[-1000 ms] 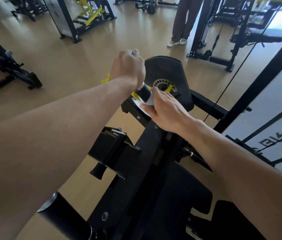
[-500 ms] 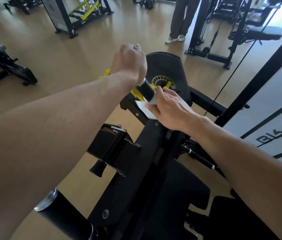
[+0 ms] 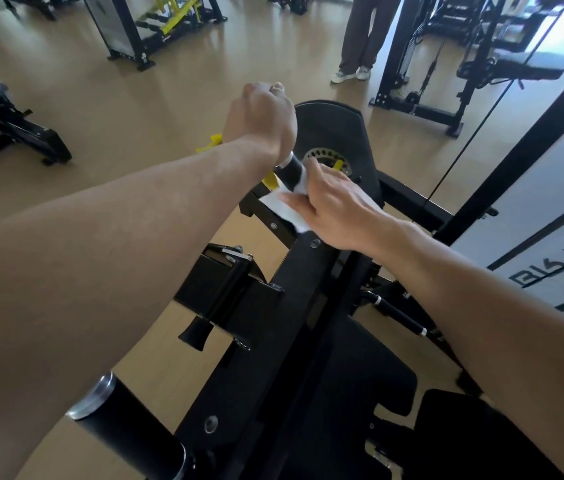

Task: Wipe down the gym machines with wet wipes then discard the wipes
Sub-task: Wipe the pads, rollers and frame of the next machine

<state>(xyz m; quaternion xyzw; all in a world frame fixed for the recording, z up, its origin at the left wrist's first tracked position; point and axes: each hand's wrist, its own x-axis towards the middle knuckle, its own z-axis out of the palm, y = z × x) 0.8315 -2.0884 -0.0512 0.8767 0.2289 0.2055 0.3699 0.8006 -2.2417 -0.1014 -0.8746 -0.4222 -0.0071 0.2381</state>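
Left hand [image 3: 261, 119] fist-grips black cylindrical machine handle [image 3: 291, 173]; right hand [image 3: 334, 206] pinches white wet wipe [image 3: 282, 206] against it. Black round pad [image 3: 332, 129] behind; standing person's legs [image 3: 363, 32] beyond on tan floor [image 3: 135, 116].

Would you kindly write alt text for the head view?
A right hand wraps a white wet wipe around a gym machine's black handle, while the left hand grips the handle higher up. Another person's legs stand beyond.

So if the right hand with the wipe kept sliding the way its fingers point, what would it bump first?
Probably the left hand, which grips the same black handle just beyond the right hand and its wipe.
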